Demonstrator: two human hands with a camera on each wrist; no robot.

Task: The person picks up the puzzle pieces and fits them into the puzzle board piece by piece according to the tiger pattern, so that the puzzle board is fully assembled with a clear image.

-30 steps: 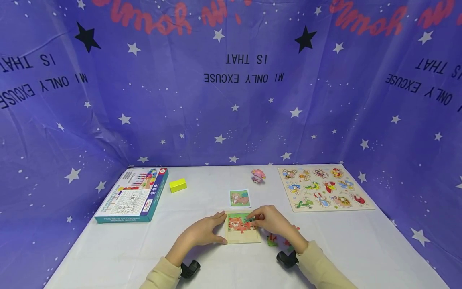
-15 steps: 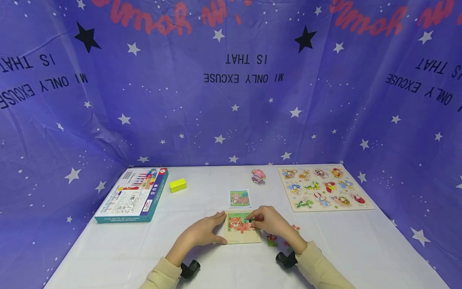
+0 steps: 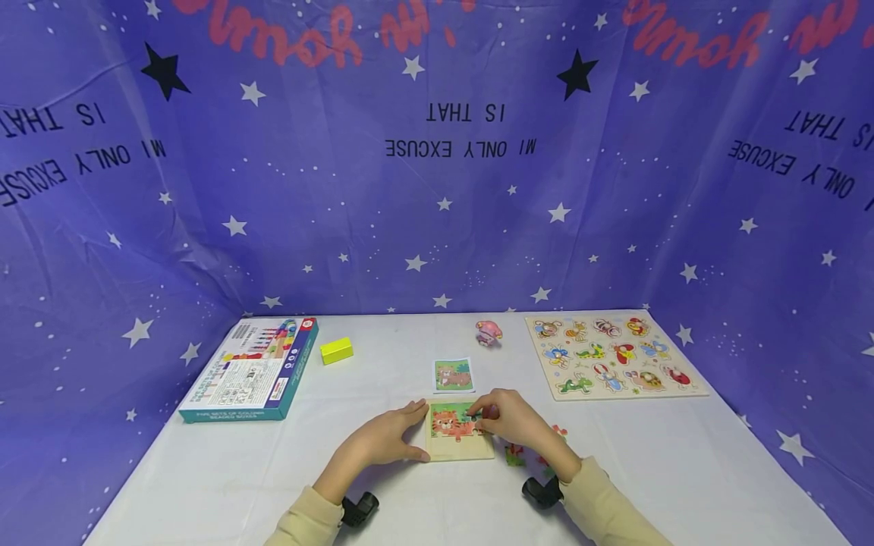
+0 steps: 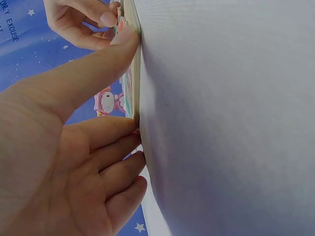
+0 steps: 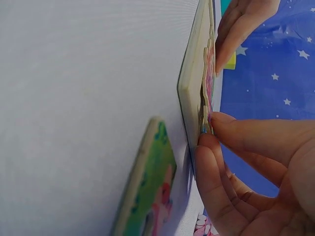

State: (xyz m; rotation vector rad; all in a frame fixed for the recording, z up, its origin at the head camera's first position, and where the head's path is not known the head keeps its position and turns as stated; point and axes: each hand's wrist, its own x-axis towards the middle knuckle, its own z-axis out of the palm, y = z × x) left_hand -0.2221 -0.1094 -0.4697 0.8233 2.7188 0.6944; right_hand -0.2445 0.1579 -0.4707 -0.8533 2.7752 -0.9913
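A square wooden puzzle board (image 3: 445, 452) lies on the table, its upper half filled with joined pieces of an orange tiger picture (image 3: 447, 422). My left hand (image 3: 384, 437) rests along the board's left side, thumb at the near corner and extended fingers at the far one. At the right side of the picture, my right hand (image 3: 515, 418) pinches a puzzle piece (image 5: 206, 127) between thumb and fingers; those fingers mostly cover it. Loose puzzle pieces (image 3: 515, 455) lie right of the board, partly under the right forearm. One green loose piece (image 5: 147, 179) looms close in the right wrist view.
Behind the board lies a picture card (image 3: 454, 375) showing an animal. Farther back stand a pink figurine (image 3: 488, 334) and a yellow block (image 3: 337, 350). A flat teal-edged box (image 3: 253, 371) lies at left, an insect peg puzzle (image 3: 691, 390) at right.
My right fingers have shifted very slightly at the right side of the picture. The left hand and the board hold their places.
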